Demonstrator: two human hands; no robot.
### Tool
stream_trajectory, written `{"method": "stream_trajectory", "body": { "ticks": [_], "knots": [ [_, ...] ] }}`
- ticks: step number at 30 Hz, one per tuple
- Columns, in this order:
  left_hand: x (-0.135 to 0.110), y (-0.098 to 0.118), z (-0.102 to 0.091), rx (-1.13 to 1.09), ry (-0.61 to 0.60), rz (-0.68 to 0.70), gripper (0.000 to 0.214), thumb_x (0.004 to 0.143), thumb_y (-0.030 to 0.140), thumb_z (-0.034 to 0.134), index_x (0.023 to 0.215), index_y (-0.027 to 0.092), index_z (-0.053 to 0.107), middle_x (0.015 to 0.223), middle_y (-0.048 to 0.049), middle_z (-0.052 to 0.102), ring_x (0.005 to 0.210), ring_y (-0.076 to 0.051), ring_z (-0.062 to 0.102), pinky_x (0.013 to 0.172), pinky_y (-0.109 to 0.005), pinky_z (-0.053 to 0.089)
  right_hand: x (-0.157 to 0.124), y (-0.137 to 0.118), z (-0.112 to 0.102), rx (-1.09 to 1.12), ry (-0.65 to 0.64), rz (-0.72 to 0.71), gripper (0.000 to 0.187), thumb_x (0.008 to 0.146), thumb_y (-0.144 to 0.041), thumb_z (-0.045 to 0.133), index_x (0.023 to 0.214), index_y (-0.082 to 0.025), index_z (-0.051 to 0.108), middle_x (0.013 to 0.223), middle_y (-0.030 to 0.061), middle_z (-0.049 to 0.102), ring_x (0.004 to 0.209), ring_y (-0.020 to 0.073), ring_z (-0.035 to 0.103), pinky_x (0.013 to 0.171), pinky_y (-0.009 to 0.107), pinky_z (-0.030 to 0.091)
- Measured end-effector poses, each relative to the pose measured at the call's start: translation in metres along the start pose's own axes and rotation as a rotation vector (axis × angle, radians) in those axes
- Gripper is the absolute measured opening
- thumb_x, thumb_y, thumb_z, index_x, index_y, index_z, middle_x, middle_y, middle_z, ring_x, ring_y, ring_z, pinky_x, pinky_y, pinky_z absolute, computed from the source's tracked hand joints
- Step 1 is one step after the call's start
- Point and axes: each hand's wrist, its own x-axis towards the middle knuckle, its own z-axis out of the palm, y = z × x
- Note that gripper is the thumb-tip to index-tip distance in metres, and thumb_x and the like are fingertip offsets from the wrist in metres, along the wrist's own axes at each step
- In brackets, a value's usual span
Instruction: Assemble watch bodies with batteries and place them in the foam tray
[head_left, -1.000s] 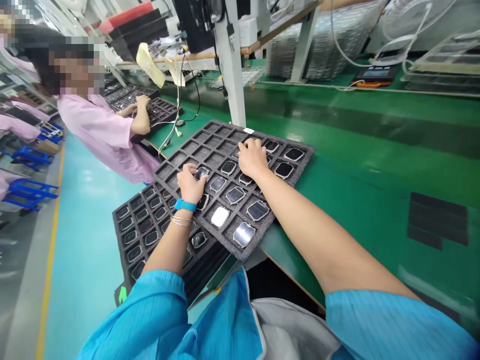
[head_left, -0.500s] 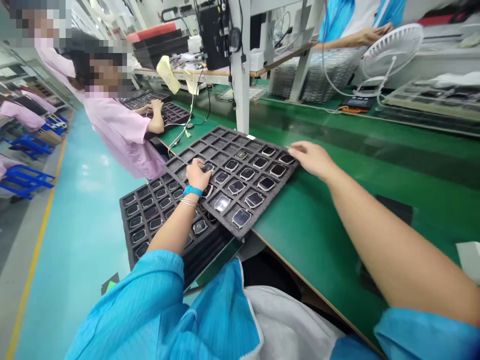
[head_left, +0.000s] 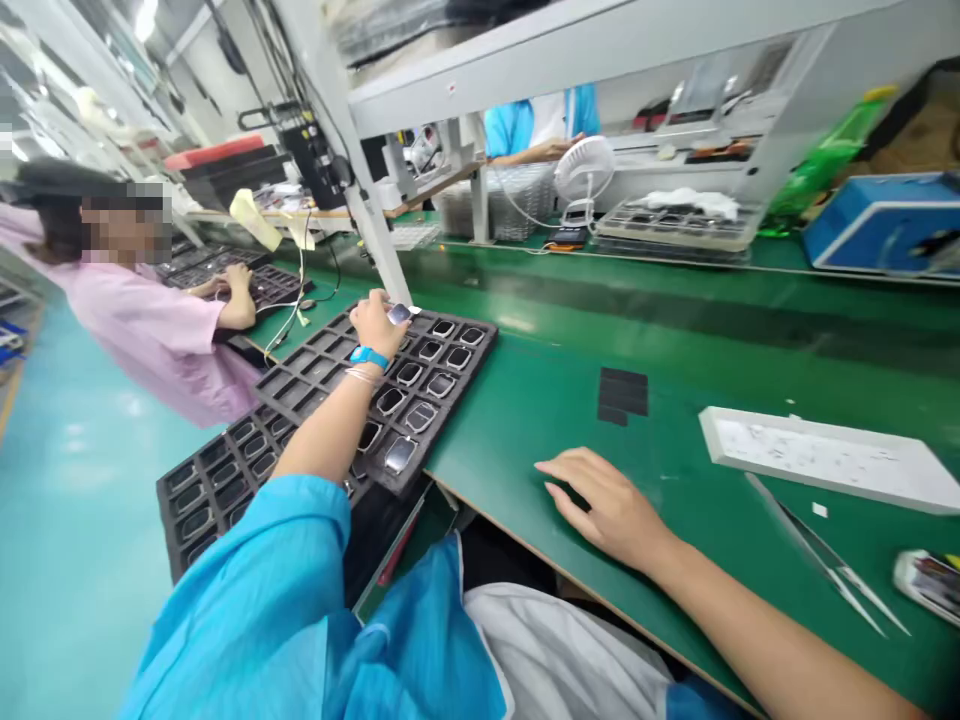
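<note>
My left hand [head_left: 377, 327] is shut on a small square smartwatch-like body [head_left: 400, 314], raised at the far edge of a dark grey foam tray [head_left: 452, 418]. That tray holds rows of similar glossy bodies [head_left: 400, 455] in its pockets, and it overlaps a second black foam tray [head_left: 177, 540] on its near left. My right hand [head_left: 607, 507] rests on the green bench mat [head_left: 517, 450] with its fingers apart, holding nothing. The nearest things to it are black foam pads [head_left: 622, 395] beyond it and steel tweezers [head_left: 825, 558] to its right.
A white plate [head_left: 825, 458] lies at the right of the bench. A person in a pink coat [head_left: 150, 345] works at another tray to the left. A metal upright [head_left: 367, 200] rises behind the trays. A shelf, fan and blue box stand beyond.
The view has swung right. My right hand has left the tray and moved toward me onto the green mat. My left hand has lifted a body out of the tray.
</note>
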Motion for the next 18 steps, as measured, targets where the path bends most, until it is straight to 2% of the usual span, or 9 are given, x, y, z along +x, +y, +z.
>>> {"method": "stream_trajectory", "body": {
  "ticks": [3,7,10,18],
  "knots": [
    [0.016,0.021,0.032,0.005,-0.036,-0.082,0.054,0.072,0.021,0.078,0.118,0.022,0.049,0.113,-0.0108,0.072,0.128,-0.034,0.056,0.111,-0.047,0.034,0.001,0.008,-0.002,-0.021,0.091,0.028,0.026,0.094,-0.014,0.058,0.113,-0.027,0.07,0.088,0.0059,0.076,0.078,0.0241,0.072,0.071,0.041,0.064],
    [0.021,0.022,0.061,-0.004,-0.098,-0.278,0.057,0.071,0.022,0.08,0.119,0.021,0.049,0.115,-0.0136,0.071,0.129,-0.036,0.057,0.109,-0.05,0.039,-0.003,0.012,-0.006,-0.051,0.16,0.044,0.025,0.095,-0.01,0.056,0.112,-0.024,0.067,0.083,0.0042,0.073,0.074,0.0205,0.07,0.068,0.035,0.062],
    [0.02,0.016,0.069,-0.002,-0.118,-0.323,0.057,0.069,0.021,0.082,0.117,0.022,0.049,0.11,-0.0112,0.073,0.128,-0.035,0.059,0.107,-0.049,0.043,-0.004,0.011,-0.004,-0.051,0.176,0.023,0.023,0.095,-0.007,0.056,0.112,-0.021,0.065,0.083,0.0037,0.072,0.074,0.0183,0.068,0.069,0.033,0.06],
    [0.02,0.012,0.071,0.079,-0.141,-0.266,0.054,0.073,0.019,0.082,0.118,0.021,0.052,0.114,-0.0067,0.074,0.127,-0.029,0.061,0.107,-0.041,0.046,-0.006,0.016,0.0,-0.026,0.149,0.08,0.018,0.096,-0.008,0.058,0.108,-0.019,0.066,0.084,0.0029,0.072,0.075,0.0161,0.068,0.071,0.03,0.057]
  ]
}}
